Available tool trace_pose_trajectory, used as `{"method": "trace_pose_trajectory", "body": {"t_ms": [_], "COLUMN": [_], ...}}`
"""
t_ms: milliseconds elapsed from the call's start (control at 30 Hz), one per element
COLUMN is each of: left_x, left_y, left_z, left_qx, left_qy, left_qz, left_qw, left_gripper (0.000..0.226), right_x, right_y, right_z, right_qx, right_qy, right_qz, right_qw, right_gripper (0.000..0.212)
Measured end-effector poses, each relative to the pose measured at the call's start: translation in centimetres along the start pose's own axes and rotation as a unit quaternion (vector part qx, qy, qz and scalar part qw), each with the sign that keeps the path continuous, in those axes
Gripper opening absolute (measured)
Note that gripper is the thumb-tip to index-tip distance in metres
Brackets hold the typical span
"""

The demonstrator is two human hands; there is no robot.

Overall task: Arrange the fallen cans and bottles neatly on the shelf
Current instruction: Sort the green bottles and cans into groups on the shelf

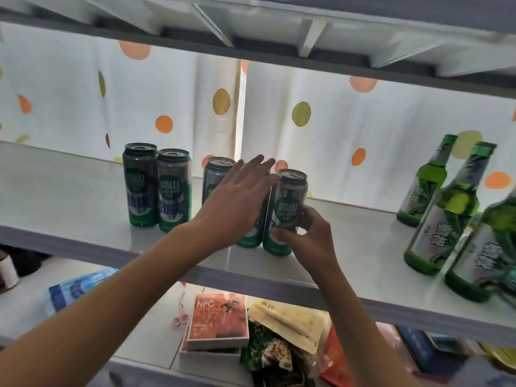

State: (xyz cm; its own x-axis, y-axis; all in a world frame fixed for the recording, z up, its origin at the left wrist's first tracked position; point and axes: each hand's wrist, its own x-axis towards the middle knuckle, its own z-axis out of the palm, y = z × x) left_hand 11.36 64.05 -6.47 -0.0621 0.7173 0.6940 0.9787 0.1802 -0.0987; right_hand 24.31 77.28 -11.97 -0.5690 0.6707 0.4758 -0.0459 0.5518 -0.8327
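Observation:
Several green and silver beer cans stand upright on the white shelf. Two cans stand together at the left. My left hand lies flat with straight fingers against a middle can and partly hides another can behind it. My right hand grips the lower part of the rightmost can, thumb and fingers curled round it. Three green glass bottles stand upright at the right end of the shelf.
A dotted white curtain hangs behind the shelf. Another shelf is close overhead. On the lower shelf lie an orange NFC box, snack bags, pink scissors and a blue packet.

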Motion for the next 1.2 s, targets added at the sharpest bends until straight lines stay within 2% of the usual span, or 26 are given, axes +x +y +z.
{"method": "trace_pose_trajectory", "body": {"t_ms": [100,333,500,600,700,800,967,1200], "left_x": [-1.6,-5.2,-5.9,-6.1,-6.4,-6.3,-5.1,-2.7], "left_y": [0.1,1.3,2.5,3.3,4.5,6.2,10.4,17.9], "left_z": [0.8,4.1,5.2,5.4,5.9,6.3,7.2,8.1], "left_qx": [0.014,-0.026,-0.082,-0.136,-0.203,-0.260,-0.308,-0.350], "left_qy": [0.028,0.039,0.041,0.050,0.086,0.102,0.069,0.038], "left_qz": [0.016,0.022,0.026,0.044,0.093,0.111,0.147,0.179], "left_qw": [0.999,0.999,0.995,0.988,0.971,0.954,0.938,0.919], "left_gripper": [0.054,0.053,0.053,0.052,0.051,0.058,0.059,0.067], "right_x": [-0.4,-1.0,-2.2,-4.0,-6.7,-9.5,-12.6,-15.7], "right_y": [0.9,1.9,1.8,1.1,0.1,0.1,-0.5,0.0], "right_z": [0.7,1.4,1.4,0.9,0.3,-1.1,-5.1,-12.2], "right_qx": [0.013,-0.008,-0.061,-0.073,-0.124,-0.180,-0.289,-0.292], "right_qy": [-0.001,0.008,0.057,0.108,0.113,0.157,0.208,0.309], "right_qz": [0.003,0.004,0.023,0.034,0.050,0.045,0.057,0.084], "right_qw": [1.000,1.000,0.996,0.991,0.985,0.970,0.933,0.901], "right_gripper": [0.061,0.066,0.082,0.075,0.072,0.066,0.065,0.064]}}
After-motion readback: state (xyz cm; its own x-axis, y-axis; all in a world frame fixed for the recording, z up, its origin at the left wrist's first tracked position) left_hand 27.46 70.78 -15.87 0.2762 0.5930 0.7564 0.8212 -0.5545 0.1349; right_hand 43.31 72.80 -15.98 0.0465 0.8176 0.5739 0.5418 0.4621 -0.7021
